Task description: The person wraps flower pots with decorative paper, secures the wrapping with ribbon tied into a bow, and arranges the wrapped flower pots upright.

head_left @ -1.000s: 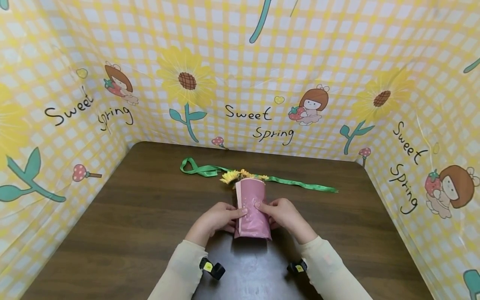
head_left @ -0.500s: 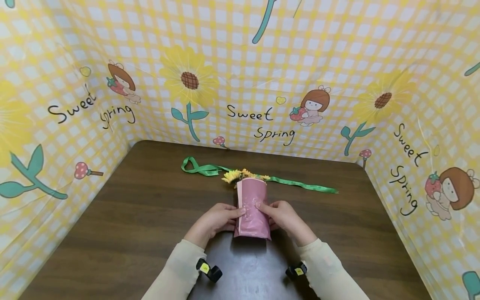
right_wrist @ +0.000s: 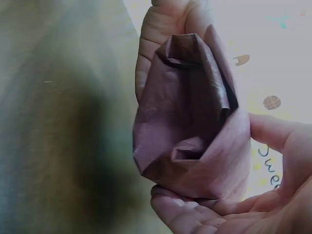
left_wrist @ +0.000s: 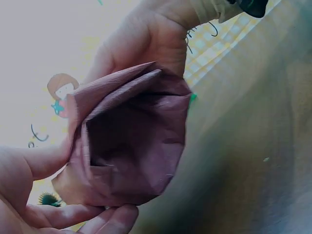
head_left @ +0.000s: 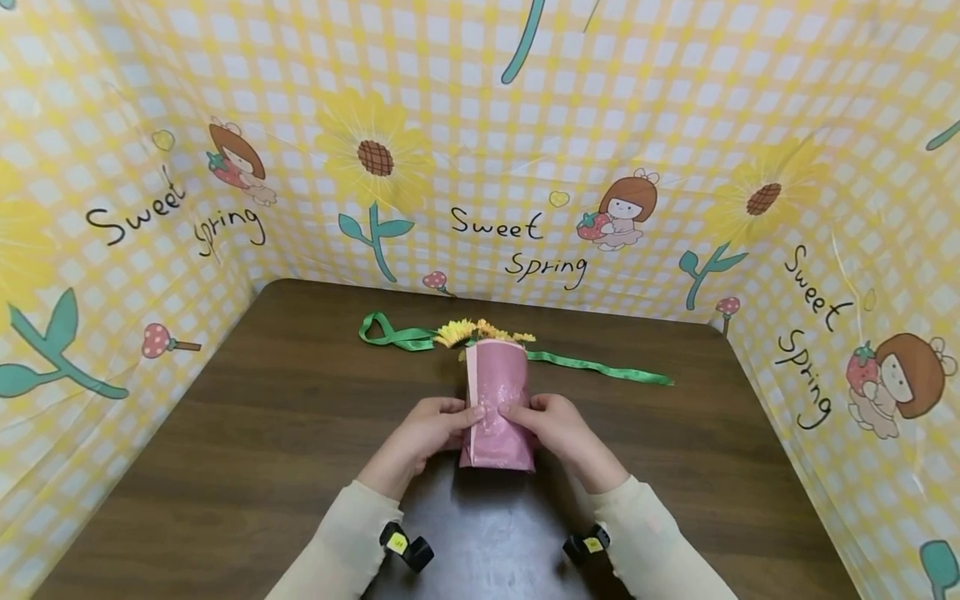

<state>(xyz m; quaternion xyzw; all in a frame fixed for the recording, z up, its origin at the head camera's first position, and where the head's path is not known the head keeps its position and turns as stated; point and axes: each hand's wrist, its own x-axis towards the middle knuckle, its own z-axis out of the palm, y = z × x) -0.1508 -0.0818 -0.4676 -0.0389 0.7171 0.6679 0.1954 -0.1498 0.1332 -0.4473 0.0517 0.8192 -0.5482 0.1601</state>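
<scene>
A tube of pink wrapping paper (head_left: 501,375) stands between the two hands, with a pale strip of its edge showing along the left. Yellow and orange flowers (head_left: 456,333) peek out over its far end. My left hand (head_left: 420,437) holds the left side, thumb on the front and fingers curled behind. On the opposite side my right hand (head_left: 566,437) grips it the same way. Both wrist views look into the tube's near end, where the paper (left_wrist: 146,180) is folded inward around a dark hollow. The flower stems are hidden inside.
Behind the flowers a green ribbon (head_left: 600,367) lies across the dark wooden table (head_left: 300,417), looped at its left end. A yellow checked cloth (head_left: 480,150) printed with sunflowers hangs around the table's back and sides.
Both hands have shifted the paper-wrapped flowers slightly away from the body and a little left, raising the flower heads in view. The grip is the same, and the ribbon has stayed put.
</scene>
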